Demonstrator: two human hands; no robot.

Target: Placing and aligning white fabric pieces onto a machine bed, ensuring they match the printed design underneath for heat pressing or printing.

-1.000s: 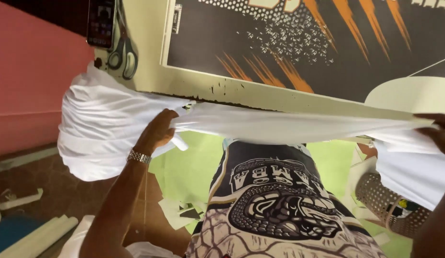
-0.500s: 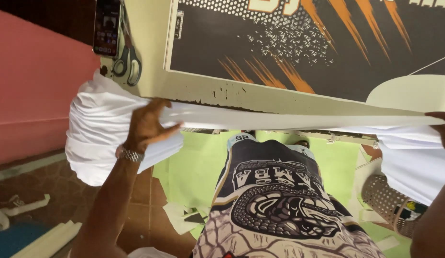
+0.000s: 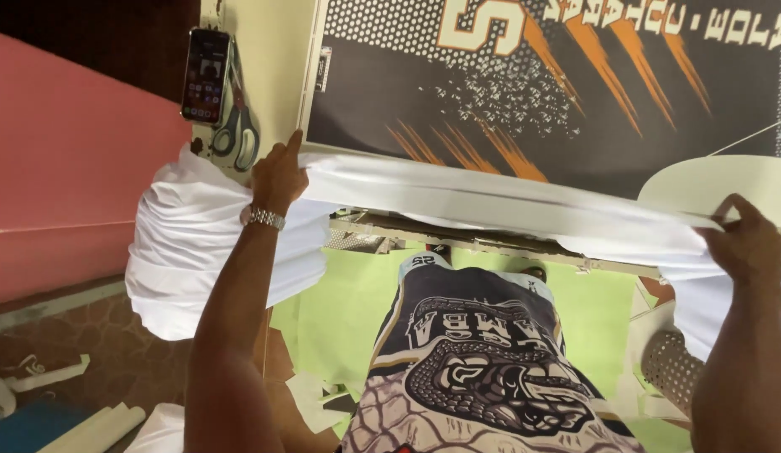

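Both hands stretch a white cloth [image 3: 491,201] taut. The left hand [image 3: 279,178] and the right hand [image 3: 745,243] have fingers clamped on it. Cloth ends bunch, the right one cut off by the frame edge.

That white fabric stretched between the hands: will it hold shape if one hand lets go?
Probably not. The white fabric bunches and droops in folds past the left hand, so it looks floppy. Held up by the right hand too, it seems light.

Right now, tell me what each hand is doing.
Left hand: closed, gripping the white cloth at its left end.
Right hand: closed, gripping the same cloth's right end.
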